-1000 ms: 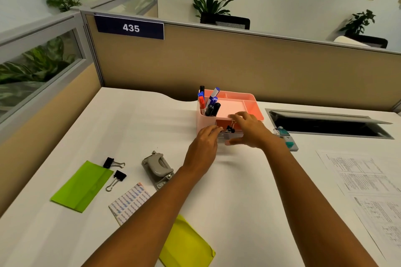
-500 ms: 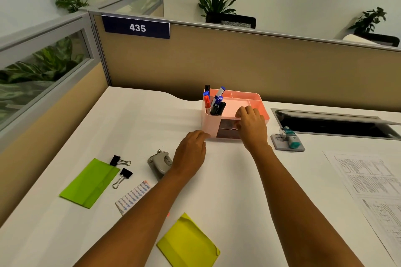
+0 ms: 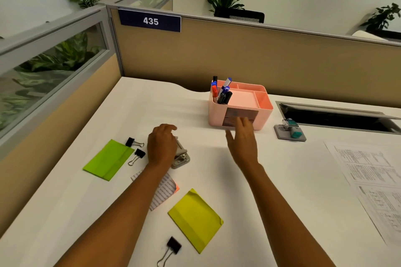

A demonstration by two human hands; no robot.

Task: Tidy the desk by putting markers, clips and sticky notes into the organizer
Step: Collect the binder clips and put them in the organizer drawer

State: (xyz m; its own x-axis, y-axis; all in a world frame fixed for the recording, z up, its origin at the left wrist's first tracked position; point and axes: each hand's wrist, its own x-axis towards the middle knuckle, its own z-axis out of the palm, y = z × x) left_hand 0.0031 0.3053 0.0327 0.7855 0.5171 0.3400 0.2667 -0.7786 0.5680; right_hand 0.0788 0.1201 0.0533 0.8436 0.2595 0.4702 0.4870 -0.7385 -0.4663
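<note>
Now both hands are pulling back from the pink organizer (image 3: 240, 112), the right hand (image 3: 242, 143) hanging open and empty, the left hand (image 3: 161, 145) settling loosely curled by the hole punch (image 3: 181, 155) near the binder clips (image 3: 135, 148) waiting on the surface (image 3: 282, 191).

Matt pink plastic organizer (image 3: 263, 112), smooth white desk (image 3: 217, 169), grey metal hole punch (image 3: 182, 155), yellow paper sticky notes (image 3: 195, 219)

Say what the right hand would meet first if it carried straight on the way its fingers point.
Probably the front drawer face of the pink plastic organizer; the right hand has its fingertips overlapping it, though depth is unclear.
</note>
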